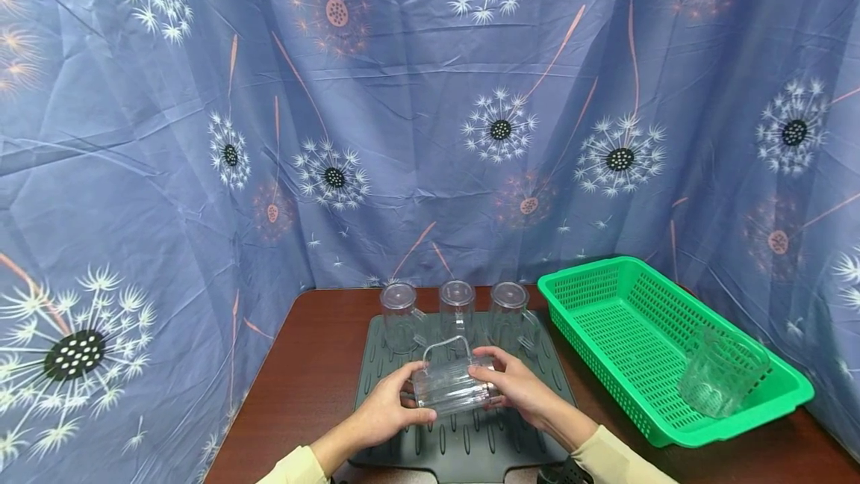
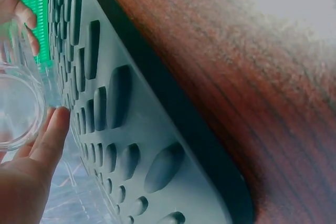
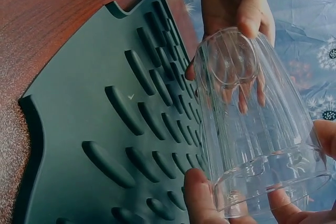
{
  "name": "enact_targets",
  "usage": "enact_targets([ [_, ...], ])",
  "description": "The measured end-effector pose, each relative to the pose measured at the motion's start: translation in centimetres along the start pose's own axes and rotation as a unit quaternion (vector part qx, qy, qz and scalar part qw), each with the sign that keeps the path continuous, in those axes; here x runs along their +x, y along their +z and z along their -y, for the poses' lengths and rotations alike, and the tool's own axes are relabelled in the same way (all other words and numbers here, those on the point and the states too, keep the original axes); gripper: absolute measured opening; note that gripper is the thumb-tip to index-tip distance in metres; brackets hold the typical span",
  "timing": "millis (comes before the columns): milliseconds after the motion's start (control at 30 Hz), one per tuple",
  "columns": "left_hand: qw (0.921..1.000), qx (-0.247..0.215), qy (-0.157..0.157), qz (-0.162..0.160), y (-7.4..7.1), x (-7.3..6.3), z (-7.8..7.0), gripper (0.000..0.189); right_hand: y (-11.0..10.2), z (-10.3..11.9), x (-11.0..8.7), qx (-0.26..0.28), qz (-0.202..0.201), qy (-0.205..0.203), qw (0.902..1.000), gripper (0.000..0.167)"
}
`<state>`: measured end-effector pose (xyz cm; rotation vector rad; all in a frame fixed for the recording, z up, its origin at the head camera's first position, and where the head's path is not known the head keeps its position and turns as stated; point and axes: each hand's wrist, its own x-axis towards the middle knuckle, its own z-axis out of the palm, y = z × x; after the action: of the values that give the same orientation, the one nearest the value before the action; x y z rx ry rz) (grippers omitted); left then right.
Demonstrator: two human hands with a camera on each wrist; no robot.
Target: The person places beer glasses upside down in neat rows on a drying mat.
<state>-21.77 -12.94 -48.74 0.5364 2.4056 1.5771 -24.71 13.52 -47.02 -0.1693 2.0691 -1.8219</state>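
Note:
A clear ribbed glass mug (image 1: 453, 388) is held sideways in both hands above a dark grey drying mat (image 1: 463, 445), its handle pointing up and away. My left hand (image 1: 384, 411) holds the left end, thumb near the lower edge; in the right wrist view that hand (image 3: 236, 3) is at the mug's base. Around the other end, my right hand (image 1: 527, 393) has its thumb and fingers curled. Three more clear mugs, a left one (image 1: 400, 323), a middle one (image 1: 457, 310) and a right one (image 1: 507, 323), stand upside down at the mat's back.
To the right, a green plastic basket (image 1: 584, 346) sits on the brown wooden table (image 1: 289, 372). A clear glass vessel (image 1: 719, 383) leans inside its near end. Blue dandelion-print cloth (image 1: 416, 155) hangs behind and at both sides.

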Motion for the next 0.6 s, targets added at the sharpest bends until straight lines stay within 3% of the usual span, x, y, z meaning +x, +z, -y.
enact_targets([
  [200,0.9996,-0.013,0.022,-0.011,-0.04,-0.01,-0.25,0.069,0.05,-0.16,0.06,0.005,0.007,-0.007,0.9999,0.063],
  [600,0.9994,0.007,0.014,-0.032,-0.52,-0.06,-0.68,0.063,-0.25,-0.02,-0.12,0.021,0.033,-0.004,0.9992,0.066],
])
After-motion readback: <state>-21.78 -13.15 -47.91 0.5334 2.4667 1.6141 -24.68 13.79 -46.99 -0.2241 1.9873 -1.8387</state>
